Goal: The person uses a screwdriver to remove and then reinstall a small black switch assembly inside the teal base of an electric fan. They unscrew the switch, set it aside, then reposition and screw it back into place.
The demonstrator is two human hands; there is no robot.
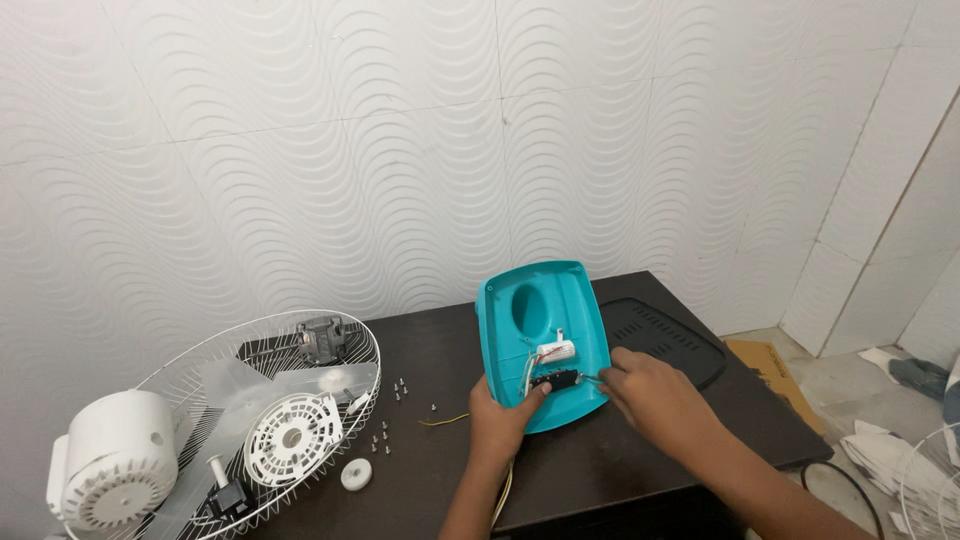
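Observation:
A teal plastic fan base shell (pixel 560 300) stands tilted on the dark table (pixel 600 470), its hollow inside facing me. Inside it sit a white switch block (pixel 556 350) and a black part (pixel 560 381) with wires. My left hand (pixel 500 420) grips the shell's lower edge, thumb pressed on the black part. My right hand (pixel 645 385) pinches a thin metal tool or wire end (pixel 592 378) that touches the black part's right side.
A wire fan guard (pixel 260 420) lies at left with a white motor housing (pixel 120 465), a white round grille (pixel 292 437) and a motor (pixel 320 340). Several loose screws (pixel 398 388) and a white knob (pixel 356 474) lie nearby. A black vented cover (pixel 665 338) lies behind my right hand.

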